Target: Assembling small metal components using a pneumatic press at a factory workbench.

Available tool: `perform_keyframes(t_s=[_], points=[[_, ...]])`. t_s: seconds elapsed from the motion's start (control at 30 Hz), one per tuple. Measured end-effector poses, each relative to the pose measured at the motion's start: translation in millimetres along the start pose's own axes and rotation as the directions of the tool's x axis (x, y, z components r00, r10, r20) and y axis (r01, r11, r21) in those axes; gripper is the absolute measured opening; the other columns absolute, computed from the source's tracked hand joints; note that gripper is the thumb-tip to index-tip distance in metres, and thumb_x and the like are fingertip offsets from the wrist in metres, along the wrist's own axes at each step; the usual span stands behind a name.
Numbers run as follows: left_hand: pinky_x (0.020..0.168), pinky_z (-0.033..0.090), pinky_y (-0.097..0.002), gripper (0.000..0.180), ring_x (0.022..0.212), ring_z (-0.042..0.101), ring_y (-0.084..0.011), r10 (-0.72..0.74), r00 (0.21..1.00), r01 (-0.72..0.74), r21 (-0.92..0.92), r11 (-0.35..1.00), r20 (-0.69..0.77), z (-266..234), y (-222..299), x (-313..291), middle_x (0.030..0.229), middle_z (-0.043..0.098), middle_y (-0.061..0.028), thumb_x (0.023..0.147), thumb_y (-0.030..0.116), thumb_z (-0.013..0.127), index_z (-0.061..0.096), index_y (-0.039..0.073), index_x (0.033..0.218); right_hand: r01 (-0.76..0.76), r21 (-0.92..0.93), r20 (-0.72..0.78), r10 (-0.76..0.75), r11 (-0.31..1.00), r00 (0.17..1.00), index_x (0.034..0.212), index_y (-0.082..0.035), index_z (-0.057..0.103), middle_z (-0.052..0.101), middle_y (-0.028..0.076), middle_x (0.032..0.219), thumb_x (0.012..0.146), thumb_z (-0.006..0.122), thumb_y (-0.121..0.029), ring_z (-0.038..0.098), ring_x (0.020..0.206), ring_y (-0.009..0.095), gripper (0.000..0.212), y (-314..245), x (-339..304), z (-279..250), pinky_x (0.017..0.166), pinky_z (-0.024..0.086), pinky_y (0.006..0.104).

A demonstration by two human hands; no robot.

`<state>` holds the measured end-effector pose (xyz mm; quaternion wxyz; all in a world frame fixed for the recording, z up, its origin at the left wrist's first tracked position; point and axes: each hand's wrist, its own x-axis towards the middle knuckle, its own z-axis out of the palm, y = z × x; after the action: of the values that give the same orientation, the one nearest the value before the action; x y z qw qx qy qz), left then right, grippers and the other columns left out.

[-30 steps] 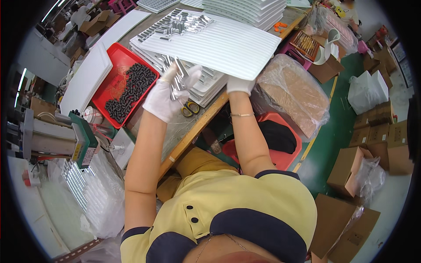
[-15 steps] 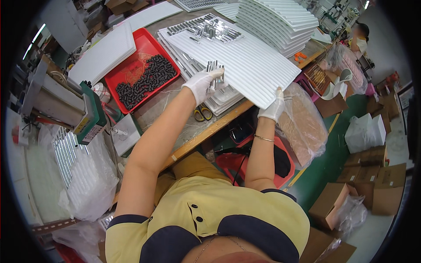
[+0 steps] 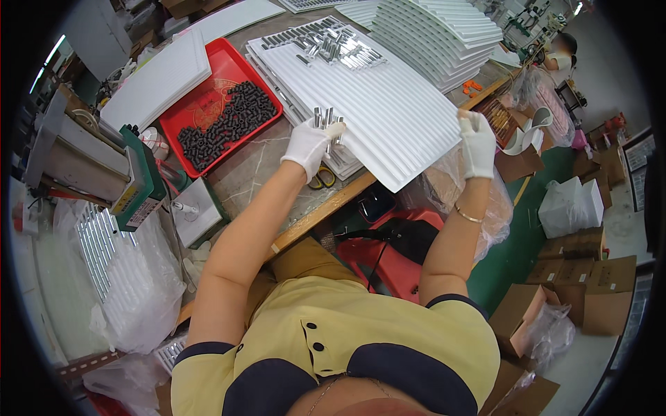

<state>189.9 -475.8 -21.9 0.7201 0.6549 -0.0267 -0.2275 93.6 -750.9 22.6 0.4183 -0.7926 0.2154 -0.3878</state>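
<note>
My left hand [image 3: 310,145], in a white glove, is closed around a bunch of small shiny metal tubes [image 3: 326,119] over the near edge of a white ribbed tray [image 3: 388,111]. My right hand [image 3: 477,142], also gloved, grips the right edge of that tray. More metal tubes [image 3: 331,46] lie in a heap at the tray's far end. The tray rests on a stack of similar trays on the wooden table [image 3: 258,170].
A red tray [image 3: 208,104] of small black parts sits left of the ribbed tray. A green-topped machine [image 3: 125,179] stands at the left. A tall stack of white ribbed trays [image 3: 436,36] is at the back right. Scissors [image 3: 320,180] lie near the table edge. Cardboard boxes [image 3: 590,277] line the floor at right.
My right hand has slid farther right along the tray's edge. My left hand still holds the metal tubes at the near side. The view has shifted so the table sits lower and larger.
</note>
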Motion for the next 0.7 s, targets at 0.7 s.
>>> perform_keyframes(t_s=[0.7], points=[[0.041,0.038,-0.0193,0.023,0.057,0.055,-0.0053,0.052,0.999,-0.052,-0.036,0.998,0.005,33,-31,-52,0.073,0.059,-0.0008,0.076,0.020,0.071,0.057,0.004,0.087,-0.164,-0.005,-0.007,0.164,0.986,0.986,0.118,0.004,0.054,0.064,0.010,0.099,0.074,0.069,-0.004,0.060,0.082,0.014,0.047,121,48,1,0.075,0.047,0.0260]])
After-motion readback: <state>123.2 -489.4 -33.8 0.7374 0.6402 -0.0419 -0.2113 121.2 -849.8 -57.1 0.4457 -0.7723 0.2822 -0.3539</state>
